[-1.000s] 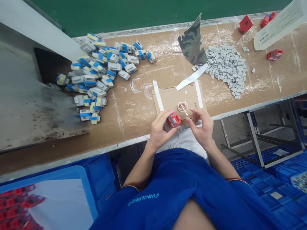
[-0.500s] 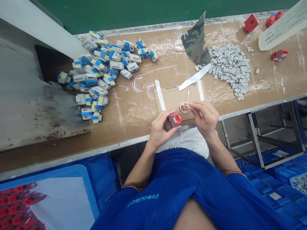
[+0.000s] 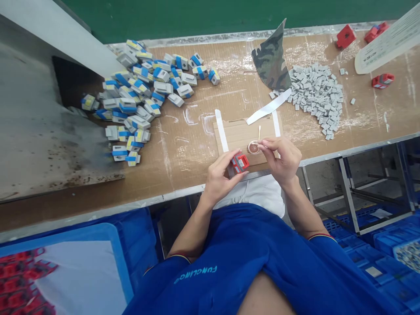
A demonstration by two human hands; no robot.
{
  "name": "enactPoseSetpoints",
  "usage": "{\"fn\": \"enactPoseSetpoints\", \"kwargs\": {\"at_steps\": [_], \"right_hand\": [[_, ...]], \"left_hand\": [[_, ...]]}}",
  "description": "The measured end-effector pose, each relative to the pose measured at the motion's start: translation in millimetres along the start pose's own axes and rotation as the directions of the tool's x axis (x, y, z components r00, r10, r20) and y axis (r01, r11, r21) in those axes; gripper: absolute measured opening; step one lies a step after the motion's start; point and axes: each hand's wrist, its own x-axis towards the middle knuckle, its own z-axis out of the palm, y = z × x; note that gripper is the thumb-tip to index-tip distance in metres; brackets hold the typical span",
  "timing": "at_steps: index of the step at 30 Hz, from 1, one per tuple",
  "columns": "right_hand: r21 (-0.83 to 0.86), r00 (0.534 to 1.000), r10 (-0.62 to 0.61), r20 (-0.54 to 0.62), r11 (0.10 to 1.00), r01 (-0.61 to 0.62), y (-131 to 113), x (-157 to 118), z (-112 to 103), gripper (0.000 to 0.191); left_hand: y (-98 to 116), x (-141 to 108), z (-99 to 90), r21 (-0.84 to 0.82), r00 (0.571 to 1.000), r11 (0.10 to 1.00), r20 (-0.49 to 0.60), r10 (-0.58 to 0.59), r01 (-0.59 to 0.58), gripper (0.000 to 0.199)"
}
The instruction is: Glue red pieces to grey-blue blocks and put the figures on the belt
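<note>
Head view: red block [image 3: 241, 163] sat between the thumb and fingers of the left hand [image 3: 220, 175], near the front edge of the bench [image 3: 197, 153]. Left grip closed about its side, hollow end facing the right hand [image 3: 282, 159]. Right thumb and fingers pinched together on a thin stick [image 3: 261, 143], its tip at the small round dish [image 3: 249, 150]. Whether the tip had picked anything up: too small to tell.

Progress, as I judged it: block in hand, stick in hand, stick at the dish; the two not yet brought together, so work on this block looked unfinished.

Just beyond the dish, a cotton swab [image 3: 259, 132] lay on a cardboard sheet [image 3: 234, 127]. Farther out, to the right, a heap of small grey parts [image 3: 315, 96] beside a camouflage piece [image 3: 272, 61]; to the left, a big pile of grey-and-blue blocks [image 3: 131, 105]. Lower left, many red pieces [image 3: 16, 280] in a blue tray [image 3: 113, 232]; finished or waiting, I could not tell.
</note>
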Motion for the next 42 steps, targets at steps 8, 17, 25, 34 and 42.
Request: {"fn": "enactPoseSetpoints", "kwargs": {"at_steps": [8, 17, 25, 34, 42], "right_hand": [[0.252, 0.911, 0.407, -0.064, 0.89, -0.38, 3, -16, -6, 0.02], [0.398, 0.813, 0.577, -0.081, 0.766, -0.505, -1, -15, -6, 0.033], [0.322, 0.925, 0.38, 0.008, 0.875, -0.362, -25, -17, -9, 0.01], [0.195, 0.962, 0.263, 0.073, 0.942, -0.272, -35, -12, -3, 0.007], [0.185, 0.973, 0.218, 0.075, 0.956, -0.228, -37, -11, -3, 0.001]], "left_hand": [[-3, -5, 1.9, -0.172, 0.99, 0.974, 0.02, -0.143, 0.144, 0.065], [-4, -2, 2.3, -0.232, 0.983, 0.955, 0.038, -0.178, 0.182, 0.062], [-3, -2, 1.6, -0.257, 0.979, 0.944, 0.062, -0.195, 0.205, 0.063], [-5, -3, 2.1, -0.219, 0.983, 0.958, 0.065, -0.174, 0.184, 0.066], [-4, -3, 2.1, -0.216, 0.987, 0.964, 0.054, -0.148, 0.157, 0.063]]}}
